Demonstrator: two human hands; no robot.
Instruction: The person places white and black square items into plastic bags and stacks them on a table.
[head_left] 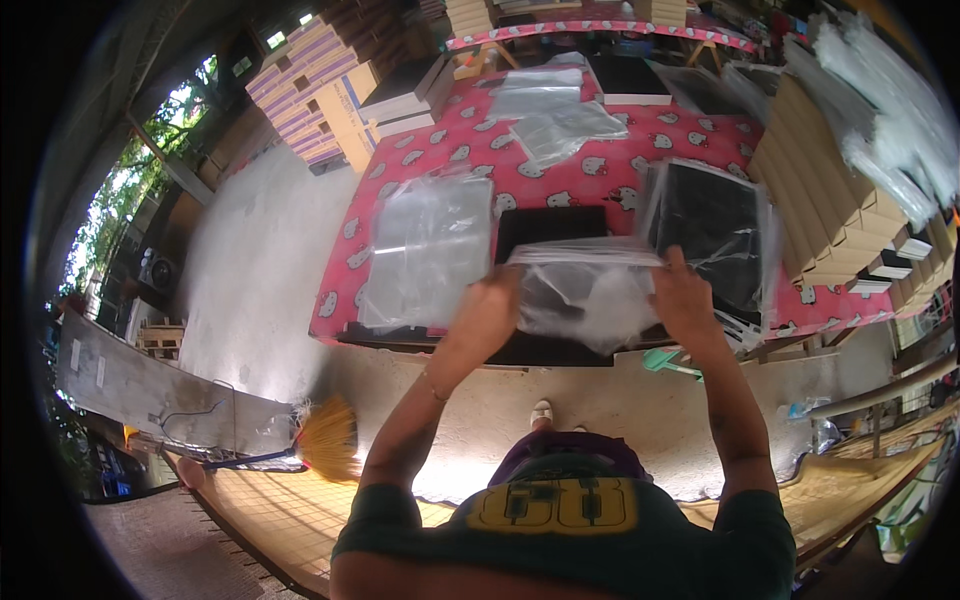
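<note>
A clear plastic bag [590,290] is stretched between my two hands above the near edge of the table. My left hand [490,310] is closed on its left end, blurred a little by motion. At the right end, my right hand [684,302] pinches the bag's upper edge. Partly covered by the bag, a flat black panel [548,224] lies beneath it. To the left rests a pile of clear plastic bags [430,245]. Beside my right hand are black panels in clear plastic [712,225], stacked on one another.
A pink patterned cloth [400,160] covers the table. More plastic bags [565,125] and a black-topped white box [628,80] lie farther back. Cardboard boxes [310,95] stand at far left; folded cardboard [815,180] is stacked at right. A broom [328,440] lies at lower left.
</note>
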